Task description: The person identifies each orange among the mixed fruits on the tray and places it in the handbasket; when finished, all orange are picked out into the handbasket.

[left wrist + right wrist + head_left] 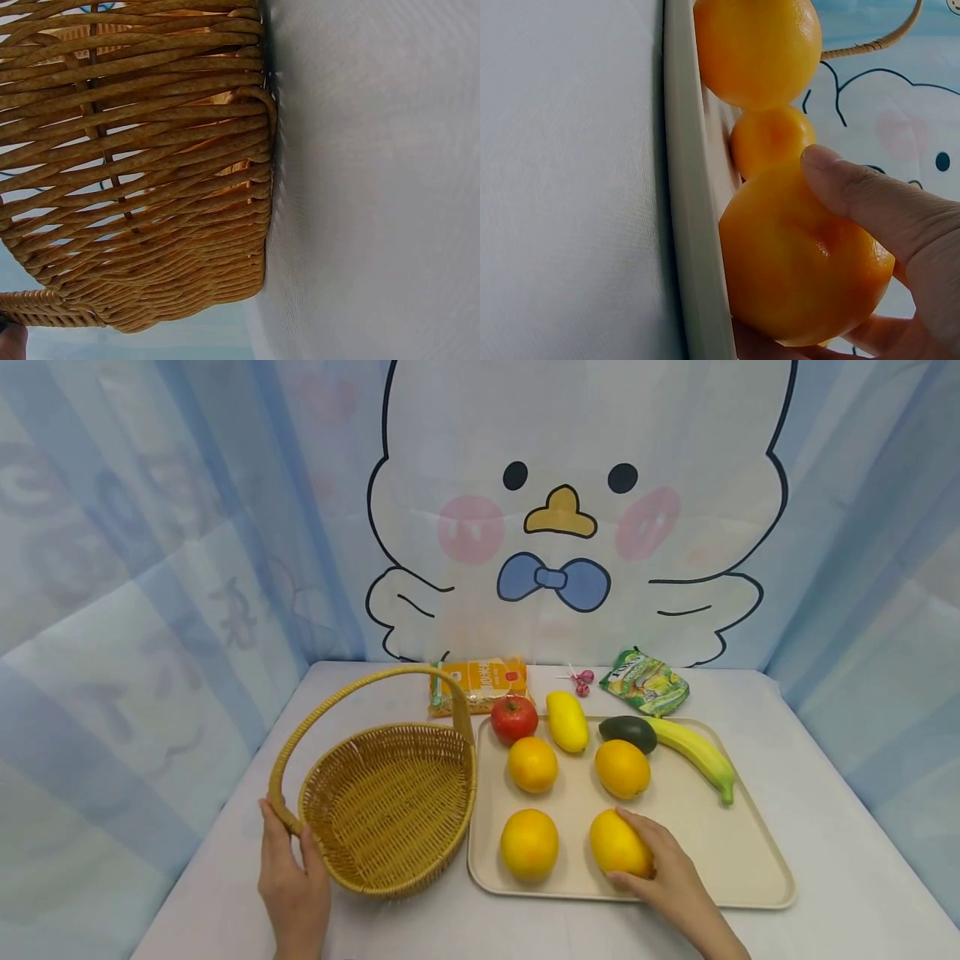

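Observation:
A beige tray (720, 852) holds several oranges, a lemon (567, 721), a tomato (514, 718), an avocado (628, 732) and a banana (697, 753). My right hand (647, 857) grips the front-right orange (617, 842) on the tray; in the right wrist view its fingers (877, 206) curl over that orange (787, 262) beside the tray rim (694, 225). Left of the tray stands an empty wicker basket (390, 802). My left hand (291, 868) holds the basket's handle (279, 802) where it meets the rim. The left wrist view shows the basket's woven wall (150, 172) close up.
Behind the tray lie an orange snack packet (480, 681), a pink lollipop (581, 681) and a green packet (645, 683). The white table (840, 827) ends at curtains on the left, right and back. Two more oranges (757, 49) line the tray's front.

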